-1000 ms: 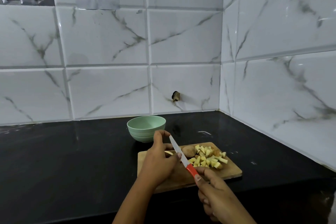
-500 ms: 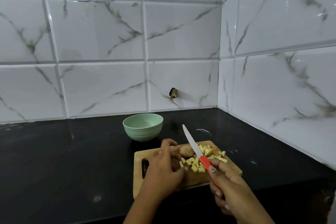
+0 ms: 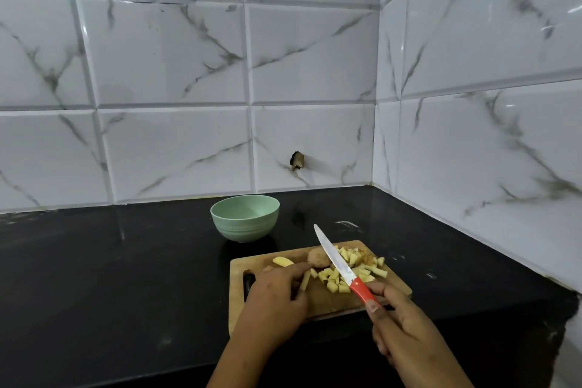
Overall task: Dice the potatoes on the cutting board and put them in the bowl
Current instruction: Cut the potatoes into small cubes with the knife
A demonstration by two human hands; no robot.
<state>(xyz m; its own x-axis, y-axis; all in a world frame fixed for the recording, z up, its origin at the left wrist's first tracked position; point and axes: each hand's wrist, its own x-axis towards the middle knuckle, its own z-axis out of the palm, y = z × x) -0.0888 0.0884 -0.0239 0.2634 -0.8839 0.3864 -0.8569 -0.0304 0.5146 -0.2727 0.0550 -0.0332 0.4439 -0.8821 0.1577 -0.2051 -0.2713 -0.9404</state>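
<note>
A wooden cutting board point(image 3: 283, 257) lies on the black counter. Several yellow potato dice point(image 3: 352, 271) are heaped on its right half, beside an uncut brown potato piece point(image 3: 316, 257) and a pale slice point(image 3: 282, 261). My right hand point(image 3: 406, 327) grips the red handle of a knife point(image 3: 338, 261), whose blade is lifted and points away over the dice. My left hand point(image 3: 274, 299) rests on the board with its fingers on a potato strip point(image 3: 305, 280). The green bowl point(image 3: 245, 217) stands behind the board; nothing shows inside it.
White marble-look tiled walls meet in a corner at the back right. A small dark hole point(image 3: 297, 161) marks the back wall. The black counter point(image 3: 110, 261) stretches left of the board, and its front edge runs just under my wrists.
The knife lifted off the board and swung right, blade now raised over the dice. My left hand slid toward me from the potato piece, uncovering a slice and a strip.
</note>
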